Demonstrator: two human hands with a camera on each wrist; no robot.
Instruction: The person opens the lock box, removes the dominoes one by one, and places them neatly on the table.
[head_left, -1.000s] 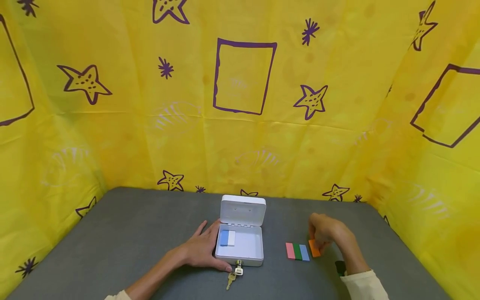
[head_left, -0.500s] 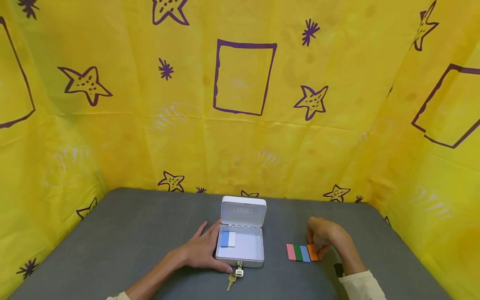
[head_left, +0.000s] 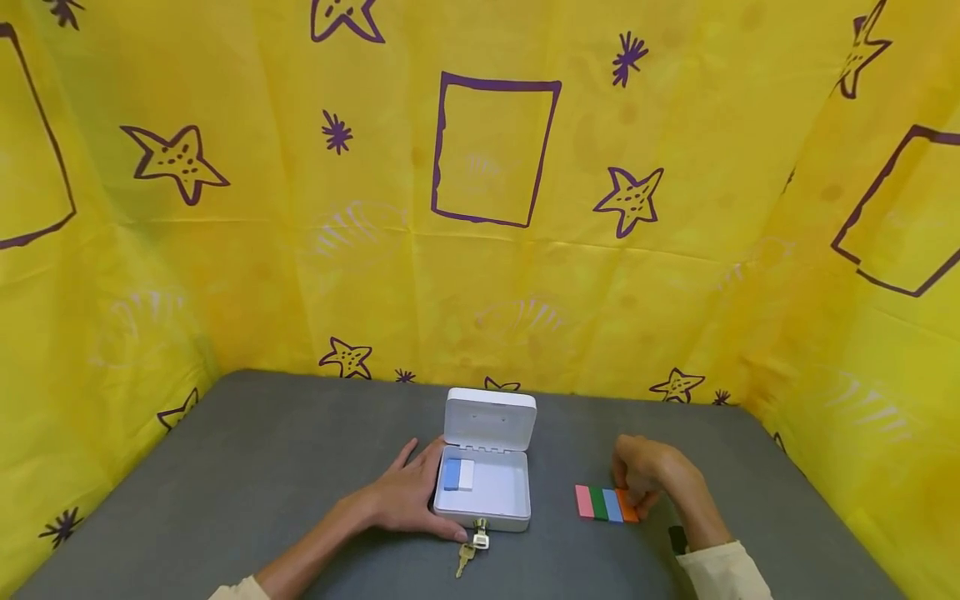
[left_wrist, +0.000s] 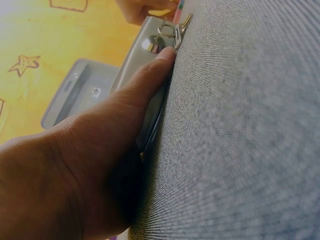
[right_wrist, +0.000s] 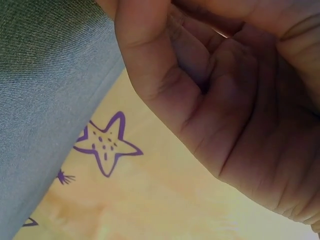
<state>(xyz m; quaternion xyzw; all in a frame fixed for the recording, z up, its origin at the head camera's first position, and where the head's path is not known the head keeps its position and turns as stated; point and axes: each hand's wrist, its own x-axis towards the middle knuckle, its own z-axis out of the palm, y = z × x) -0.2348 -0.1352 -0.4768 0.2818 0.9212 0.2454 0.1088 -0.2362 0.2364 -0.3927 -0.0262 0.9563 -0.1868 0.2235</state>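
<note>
A white metal cash box [head_left: 495, 498] stands with its lid up, a blue block [head_left: 452, 474] and a white block [head_left: 467, 475] side by side inside at the left. My left hand [head_left: 405, 496] rests against its left side, fingers spread and the thumb along the front wall by the lock, as the left wrist view also shows. On the right, my right hand [head_left: 648, 475] pinches an orange block [head_left: 626, 506] with curled fingers. That block lies against a row of light blue [head_left: 612, 505], green [head_left: 597, 503] and pink [head_left: 584, 502] blocks. The right wrist view hides the fingertips.
One key [head_left: 481, 540] sits in the box's front lock and a second key [head_left: 465, 558] hangs from it onto the table. A grey cloth covers the table [head_left: 315, 433]. Yellow patterned curtain [head_left: 360, 275] encloses the back and sides.
My right hand has slid the orange block left until it meets the light blue one, closing the gap and straightening it. My left hand and the box have stayed in place.
</note>
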